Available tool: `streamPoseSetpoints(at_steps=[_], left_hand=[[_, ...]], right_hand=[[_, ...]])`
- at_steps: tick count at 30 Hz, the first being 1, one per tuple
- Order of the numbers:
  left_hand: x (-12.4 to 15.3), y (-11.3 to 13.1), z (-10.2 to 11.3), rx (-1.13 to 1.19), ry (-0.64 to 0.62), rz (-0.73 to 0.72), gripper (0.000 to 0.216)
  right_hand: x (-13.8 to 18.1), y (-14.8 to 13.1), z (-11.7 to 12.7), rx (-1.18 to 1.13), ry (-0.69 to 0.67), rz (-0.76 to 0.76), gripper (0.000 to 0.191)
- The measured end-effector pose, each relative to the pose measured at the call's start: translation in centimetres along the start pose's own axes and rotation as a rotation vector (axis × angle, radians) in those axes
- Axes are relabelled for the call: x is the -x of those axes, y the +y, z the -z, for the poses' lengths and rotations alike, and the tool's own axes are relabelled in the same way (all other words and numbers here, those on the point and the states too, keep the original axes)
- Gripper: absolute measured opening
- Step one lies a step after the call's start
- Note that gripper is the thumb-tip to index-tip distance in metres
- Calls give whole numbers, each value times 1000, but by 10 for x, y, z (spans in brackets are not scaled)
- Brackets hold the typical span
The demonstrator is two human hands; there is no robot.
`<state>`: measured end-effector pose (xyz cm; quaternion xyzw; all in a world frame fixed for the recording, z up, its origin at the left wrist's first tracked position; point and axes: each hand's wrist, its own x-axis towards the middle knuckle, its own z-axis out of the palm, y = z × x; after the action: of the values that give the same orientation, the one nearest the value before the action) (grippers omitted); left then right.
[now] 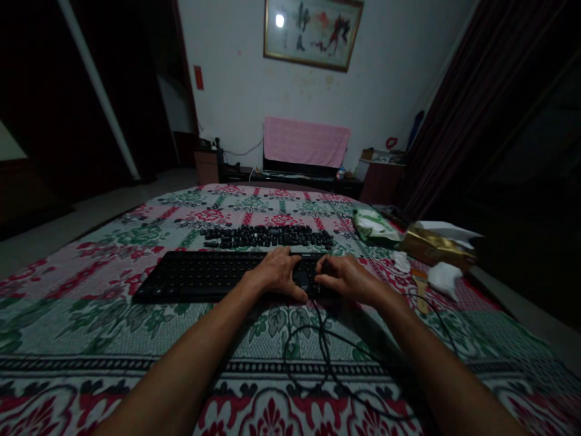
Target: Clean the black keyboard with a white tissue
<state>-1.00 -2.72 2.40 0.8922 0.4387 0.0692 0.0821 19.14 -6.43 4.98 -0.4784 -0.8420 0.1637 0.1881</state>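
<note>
The black keyboard (200, 275) is lying across the middle of the frame on the flowered bed (82, 315), its cable (323, 354) looping toward the lower centre. The left hand (275, 272) is resting flat on the keyboard's right part, its fingers (284, 257) lying slightly apart, clamping nothing. The right hand (347, 280) is touching the right end, fingers (324, 269) curling together; whether they are pinching anything I cannot tell in the dim light. Loose black keycaps (267, 236) are sitting in rows just beyond the keyboard. At the right, a green packet (374, 225), a gold box (433, 245) and 2 white wads (443, 278) are lying.
</note>
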Motion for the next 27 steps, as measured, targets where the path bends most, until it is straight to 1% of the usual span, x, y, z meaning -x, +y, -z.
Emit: streamPoseSetpoints(at_steps=[4, 7, 11, 17, 22, 25, 27], left_hand=[[4, -1, 3, 2, -16, 4, 98], [8, -7, 5, -6, -27, 31, 98], [10, -16, 5, -11, 17, 61, 99], [10, -20, 1, 5, 22, 53, 101], [9, -20, -2, 4, 21, 67, 100], [10, -19, 0, 11, 9, 76, 98], [10, -18, 1, 10, 0, 79, 98]], right_hand=[[-1, 1, -2, -29, -20, 19, 11], [-5, 1, -7, -35, -12, 35, 12], [-12, 2, -17, -40, 35, 70, 11], [-12, 2, -27, -27, 131, 126, 7], [-8, 3, -35, 31, 143, 189, 7], [-8, 6, -36, -7, 155, 184, 6], [-11, 5, -33, -76, 182, 147, 7]])
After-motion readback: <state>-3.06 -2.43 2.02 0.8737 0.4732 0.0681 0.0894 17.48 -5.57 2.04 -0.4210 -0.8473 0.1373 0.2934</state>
